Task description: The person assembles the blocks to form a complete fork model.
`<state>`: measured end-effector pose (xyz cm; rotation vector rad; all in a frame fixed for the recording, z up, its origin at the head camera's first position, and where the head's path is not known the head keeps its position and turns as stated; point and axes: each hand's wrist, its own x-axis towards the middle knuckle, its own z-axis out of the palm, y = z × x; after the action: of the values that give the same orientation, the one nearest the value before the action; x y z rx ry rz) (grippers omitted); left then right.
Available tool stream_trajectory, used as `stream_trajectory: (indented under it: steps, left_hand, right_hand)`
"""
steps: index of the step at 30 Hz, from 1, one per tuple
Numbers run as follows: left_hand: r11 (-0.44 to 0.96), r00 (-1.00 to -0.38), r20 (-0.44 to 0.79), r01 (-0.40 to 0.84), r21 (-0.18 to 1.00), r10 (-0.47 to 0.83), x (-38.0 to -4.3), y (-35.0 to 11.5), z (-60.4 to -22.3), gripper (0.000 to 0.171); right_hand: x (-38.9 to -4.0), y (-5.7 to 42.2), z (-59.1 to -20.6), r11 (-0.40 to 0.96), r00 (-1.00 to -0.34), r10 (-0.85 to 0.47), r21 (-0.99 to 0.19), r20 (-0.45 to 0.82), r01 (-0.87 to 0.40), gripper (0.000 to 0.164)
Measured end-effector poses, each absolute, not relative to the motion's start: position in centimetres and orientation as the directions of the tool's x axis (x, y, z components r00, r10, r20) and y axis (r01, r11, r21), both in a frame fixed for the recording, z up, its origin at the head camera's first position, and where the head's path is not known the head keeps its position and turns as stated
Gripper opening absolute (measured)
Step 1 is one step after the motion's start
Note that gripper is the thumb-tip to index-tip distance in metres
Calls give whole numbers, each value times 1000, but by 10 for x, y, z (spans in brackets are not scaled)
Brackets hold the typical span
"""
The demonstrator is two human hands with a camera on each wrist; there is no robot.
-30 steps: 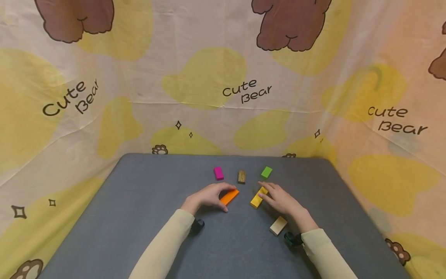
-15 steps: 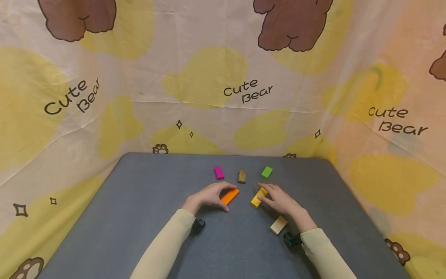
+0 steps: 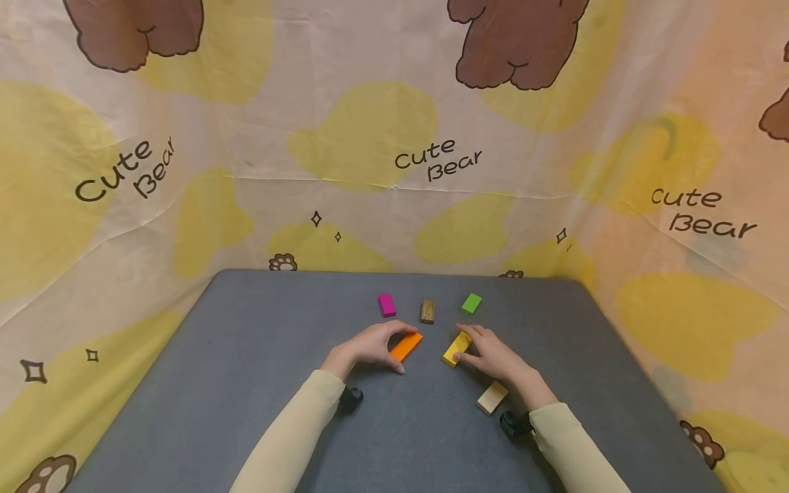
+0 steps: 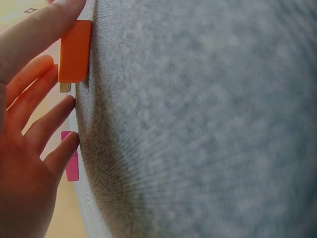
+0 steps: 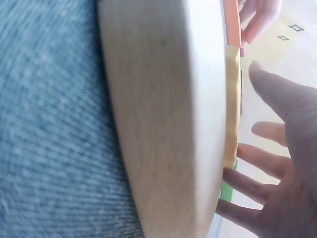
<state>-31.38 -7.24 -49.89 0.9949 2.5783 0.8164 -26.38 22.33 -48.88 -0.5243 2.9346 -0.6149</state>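
Observation:
In the head view my left hand [image 3: 370,344] curves around an orange block [image 3: 405,348], its thumb at the near side and its fingertips by the far end. The left wrist view shows those fingers spread beside the orange block [image 4: 75,52]; firm contact is not visible. My right hand [image 3: 498,355] is over a yellow block [image 3: 456,349], thumb across its near part and fingertips by its far end. In the right wrist view the right fingers are loosely spread near the yellow block [image 5: 232,109]. Whether they touch it I cannot tell.
Behind the hands lie a magenta block [image 3: 387,305], a brown wooden block [image 3: 428,311] and a green block [image 3: 471,303]. A pale wooden block [image 3: 492,398] sits close to the right wrist. Printed cloth [image 3: 370,226] surrounds the grey table [image 3: 259,322].
The right thumb has shifted slightly toward the near end of the yellow block. My left hand and the blocks look nearly unmoved.

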Motion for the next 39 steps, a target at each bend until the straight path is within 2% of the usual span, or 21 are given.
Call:
stream_trajectory:
  steps: [14, 27, 39]
  left_hand:
    - [592, -718, -41, 539, 600, 695, -316, -71, -498, 82]
    - [579, -686, -93, 524, 624, 721, -320, -73, -495, 92]
    - [591, -708, -93, 502, 631, 700, -320, -71, -498, 89]
  right_hand:
    - [-264, 224, -494, 865, -940, -340, -380, 35, -327, 73]
    - [-267, 225, -496, 857, -936, -346, -383, 65, -344, 70]
    - [-268, 228, -499, 847, -944, -322, -423, 71, -321, 70]
